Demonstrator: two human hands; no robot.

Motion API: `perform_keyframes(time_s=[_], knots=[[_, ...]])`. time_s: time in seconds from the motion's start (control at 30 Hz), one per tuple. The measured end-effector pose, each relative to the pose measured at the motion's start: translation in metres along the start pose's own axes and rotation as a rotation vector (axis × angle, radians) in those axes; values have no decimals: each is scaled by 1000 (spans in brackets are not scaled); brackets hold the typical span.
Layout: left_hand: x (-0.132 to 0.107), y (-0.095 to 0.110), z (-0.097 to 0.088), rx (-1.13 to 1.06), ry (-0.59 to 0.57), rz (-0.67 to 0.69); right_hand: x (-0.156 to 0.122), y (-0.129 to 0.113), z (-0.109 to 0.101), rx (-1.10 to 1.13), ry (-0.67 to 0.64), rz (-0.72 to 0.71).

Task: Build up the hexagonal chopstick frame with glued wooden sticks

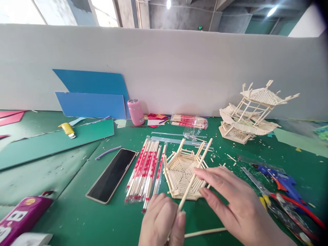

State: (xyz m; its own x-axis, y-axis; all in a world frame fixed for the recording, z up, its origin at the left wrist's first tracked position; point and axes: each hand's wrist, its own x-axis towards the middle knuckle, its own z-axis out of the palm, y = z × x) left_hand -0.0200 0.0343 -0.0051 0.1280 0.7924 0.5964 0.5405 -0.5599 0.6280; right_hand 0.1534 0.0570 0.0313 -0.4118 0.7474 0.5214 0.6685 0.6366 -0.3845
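My left hand (164, 218) is closed around the lower end of a wooden chopstick (192, 183), which slants up and to the right. My right hand (228, 198) has its fingers stretched out and apart, and the index fingertip touches or nearly touches the chopstick's side. Behind them on the table stands a hexagonal frame of glued wooden sticks (183, 162), with a patterned floor and short posts at its corners. The held chopstick crosses in front of this frame, and my right hand hides part of its right side. Another loose stick (205, 233) lies near the table's front edge.
Wrapped chopsticks (145, 167) and a phone (112, 176) lie left of the frame. A stick pavilion (251, 116) stands back right. A blue glue gun (278, 179) and tools lie right. A pink can (135, 112) and blue boards (93, 104) stand by the white partition (166, 68).
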Motion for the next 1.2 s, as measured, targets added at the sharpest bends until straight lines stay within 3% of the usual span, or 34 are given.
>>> perform_keyframes(time_s=[0.07,0.17,0.43,0.73,0.97,1.2], knots=[[2,-1,2,11,-12,39,9,-2,-1,-25,-58,-55],[4,-2,1,16,-48,108,18,-1,-2,-84,-24,-92],[8,-20,-8,151,-67,94,9,30,-8,-185,97,31],[12,-23,-3,123,-17,174,7,30,-2,-198,2,58],[15,-22,-2,97,-10,137,12,28,1,-204,-91,83],[10,-24,0,45,-34,16,15,25,4,-202,-134,81]])
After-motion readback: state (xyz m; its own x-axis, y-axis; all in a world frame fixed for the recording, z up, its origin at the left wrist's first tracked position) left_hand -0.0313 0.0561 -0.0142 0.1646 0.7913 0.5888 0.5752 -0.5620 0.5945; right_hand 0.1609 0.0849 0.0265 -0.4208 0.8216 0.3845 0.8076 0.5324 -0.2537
